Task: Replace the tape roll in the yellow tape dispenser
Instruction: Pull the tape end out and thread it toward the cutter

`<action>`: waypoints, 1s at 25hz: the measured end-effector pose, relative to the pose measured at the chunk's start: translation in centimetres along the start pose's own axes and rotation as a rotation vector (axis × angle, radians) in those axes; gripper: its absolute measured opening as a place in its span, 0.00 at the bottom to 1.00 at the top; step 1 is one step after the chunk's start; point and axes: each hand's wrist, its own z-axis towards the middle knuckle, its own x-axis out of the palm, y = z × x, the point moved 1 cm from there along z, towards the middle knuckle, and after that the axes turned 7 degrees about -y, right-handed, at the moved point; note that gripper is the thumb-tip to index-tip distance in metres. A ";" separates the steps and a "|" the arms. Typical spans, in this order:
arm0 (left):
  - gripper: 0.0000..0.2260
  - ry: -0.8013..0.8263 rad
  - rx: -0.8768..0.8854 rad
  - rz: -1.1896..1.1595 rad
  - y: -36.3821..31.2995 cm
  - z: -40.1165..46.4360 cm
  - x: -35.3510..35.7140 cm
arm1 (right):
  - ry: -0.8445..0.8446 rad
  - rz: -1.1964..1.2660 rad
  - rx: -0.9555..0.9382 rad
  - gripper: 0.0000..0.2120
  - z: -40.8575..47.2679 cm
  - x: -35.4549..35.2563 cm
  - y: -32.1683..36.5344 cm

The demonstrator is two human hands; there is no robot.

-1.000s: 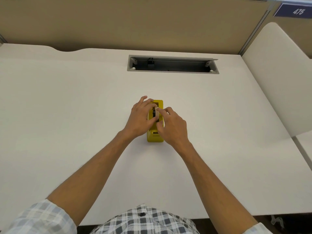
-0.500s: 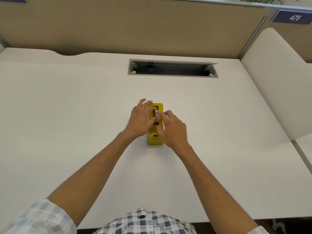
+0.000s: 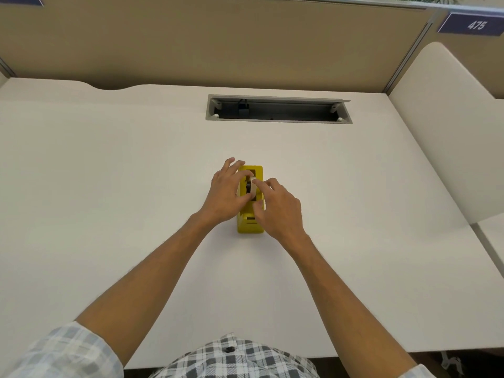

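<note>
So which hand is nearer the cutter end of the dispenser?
The right hand: it covers the dispenser's near end, while the left hand sits farther up beside the roll.

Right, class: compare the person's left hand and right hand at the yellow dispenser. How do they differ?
The left hand sits on the left side of the yellow plastic tape dispenser, its fingers reaching farther back; the right hand comes from the right, nearer the dispenser's front. The left hand's fingertips meet the black hub; the right hand's touch the pale tape roll. Both curl round the roll.
</note>
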 end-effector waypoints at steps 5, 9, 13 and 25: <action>0.22 0.045 -0.008 -0.014 0.0 0.0 0.2 | -0.001 0.013 0.001 0.20 -0.1 -0.1 0.0; 0.17 0.055 0.018 -0.005 0.2 0.0 0.1 | -0.009 0.010 -0.001 0.19 -0.1 0.0 0.0; 0.17 -0.013 0.039 -0.061 -0.2 -0.3 0.0 | -0.009 0.002 -0.002 0.20 0.0 0.0 0.0; 0.18 0.011 0.033 -0.051 -0.3 0.0 0.2 | -0.017 0.005 -0.001 0.19 -0.1 -0.1 0.0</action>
